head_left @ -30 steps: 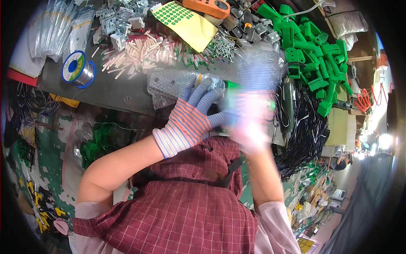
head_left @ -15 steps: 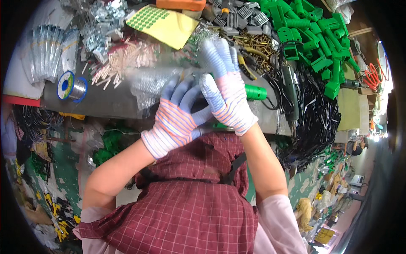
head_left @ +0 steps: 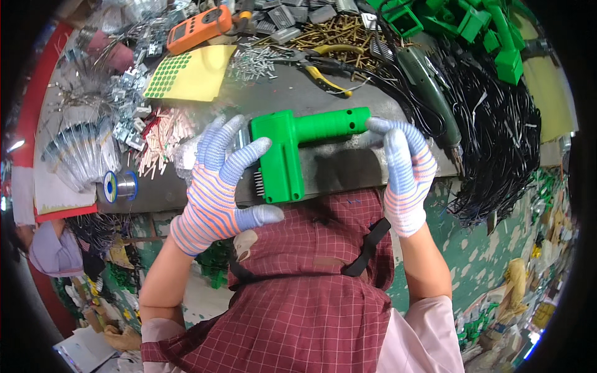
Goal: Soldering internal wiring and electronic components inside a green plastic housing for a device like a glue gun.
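Green L-shaped plastic housing [head_left: 278,158], ribbed along its handle, is between both hands, over the smooth dark-grey table [head_left: 280,93]. Right of the housing spills a tangle of glossy black cables [head_left: 497,130]. At its left, the left hand [head_left: 214,186], in a striped knitted glove, spreads its fingers; at its handle end, the right hand [head_left: 408,177], gloved alike, curves its fingers. Whether either grips, I cannot tell. Beyond the housing lie a flat yellow green-dotted sheet [head_left: 205,71], yellow-handled pliers [head_left: 326,81] and slender brass-coloured screws [head_left: 336,31].
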The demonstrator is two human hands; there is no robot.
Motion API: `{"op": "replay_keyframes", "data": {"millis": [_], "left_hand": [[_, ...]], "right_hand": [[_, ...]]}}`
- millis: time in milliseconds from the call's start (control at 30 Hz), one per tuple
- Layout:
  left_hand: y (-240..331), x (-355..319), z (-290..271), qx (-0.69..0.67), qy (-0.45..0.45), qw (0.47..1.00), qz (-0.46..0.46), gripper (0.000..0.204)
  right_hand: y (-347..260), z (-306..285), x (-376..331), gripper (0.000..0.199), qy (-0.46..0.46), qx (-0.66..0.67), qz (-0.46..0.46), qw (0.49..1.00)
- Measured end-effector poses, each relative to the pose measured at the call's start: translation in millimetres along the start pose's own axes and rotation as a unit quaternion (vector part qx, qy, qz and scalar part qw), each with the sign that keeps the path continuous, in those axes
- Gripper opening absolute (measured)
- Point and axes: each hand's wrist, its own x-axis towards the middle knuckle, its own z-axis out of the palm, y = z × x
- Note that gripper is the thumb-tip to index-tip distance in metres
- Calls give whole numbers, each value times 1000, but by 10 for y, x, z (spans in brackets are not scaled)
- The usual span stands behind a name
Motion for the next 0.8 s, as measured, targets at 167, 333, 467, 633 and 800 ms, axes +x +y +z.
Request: {"op": "replay_keyframes", "data": {"millis": [167,333,467,633,800], "left_hand": [[120,360,-121,77,-118,990,31,106],[80,410,-29,77,-173,981,37,109],[125,428,5,53,-134,989,40,99],[106,448,21,48,-105,992,47,95],[82,371,73,46,-62,997,19,85]], "right_hand": [[112,-186,-42,18,-11,-102,-84,991],[-145,-153,635,18,-119,-276,-152,942],[45,-25,1227,20,-194,-352,-163,901],[208,173,1677,16,-211,-582,-192,762],[76,258,1542,17,-282,-681,-143,661]]}}
